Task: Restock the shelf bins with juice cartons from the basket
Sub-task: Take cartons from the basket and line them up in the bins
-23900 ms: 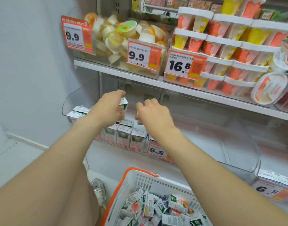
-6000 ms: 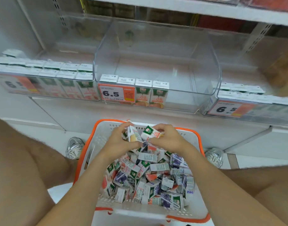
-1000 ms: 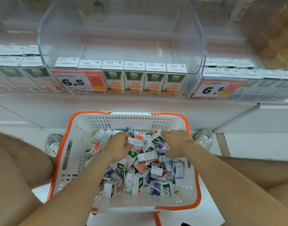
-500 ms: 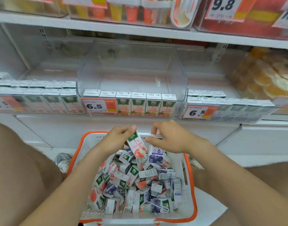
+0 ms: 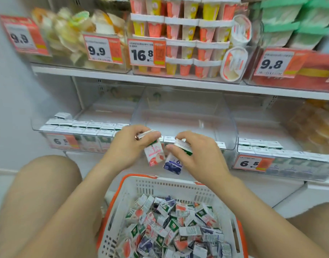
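My left hand [image 5: 127,144] grips a pink-and-white juice carton [image 5: 154,155] by its top, held upright in front of the middle clear bin [image 5: 180,112]. My right hand [image 5: 197,155] grips a blue-and-white juice carton [image 5: 172,164] just to its right, and the two cartons almost touch. Both hang above the far rim of the white basket [image 5: 160,185] with orange handles, which holds several loose cartons [image 5: 171,228]. A front row of cartons in the middle bin is mostly hidden behind my hands.
The left bin [image 5: 81,131] and the right bin [image 5: 271,151] hold rows of cartons behind 6.5 price tags. The shelf above [image 5: 178,82] carries jelly cups and pudding packs with 9.9, 16.8 and 9.8 tags. My bare knees flank the basket.
Both hands have risen out of the basket, each with a carton, up to the front of the middle bin. The view has tilted upward to show the upper shelf.
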